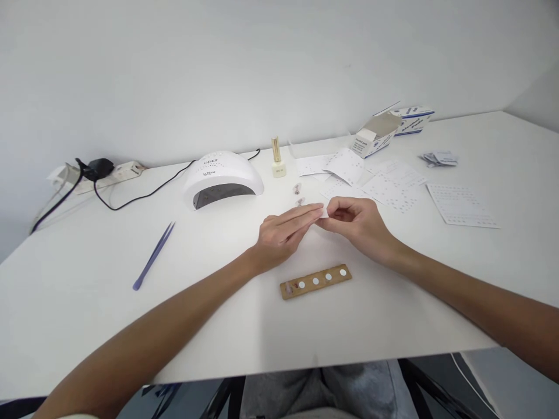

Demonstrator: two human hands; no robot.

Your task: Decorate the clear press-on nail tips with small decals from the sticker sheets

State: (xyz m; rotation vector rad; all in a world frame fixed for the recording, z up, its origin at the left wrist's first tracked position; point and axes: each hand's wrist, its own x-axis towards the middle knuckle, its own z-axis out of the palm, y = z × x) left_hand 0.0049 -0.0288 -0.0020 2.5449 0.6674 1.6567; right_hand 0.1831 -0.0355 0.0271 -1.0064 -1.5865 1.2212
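Head view: The left hand [282,235] and right hand [360,227] meet above the white table [218,326], right of the scene's centre. A small white piece [324,213] is located between their fingertips. The left fingers are straight and together, tips against the piece; whether the left thumb grips it cannot be told. The right thumb and index finger are narrowed, pinching the piece at its right edge. On the near side of the hands lies a wooden strip [322,283] bearing four white dots [328,277] and, at its left end, a small clear item, indistinct. Two small clear items [297,188] lie just beyond the left hand. Far left of the hands stands a white lamp [222,170]; blue tweezers [154,256] lie nearer, farther left. A bottle [278,169] stands right of the lamp. Printed sheets [395,183] and an open box [375,142] occupy the far right.
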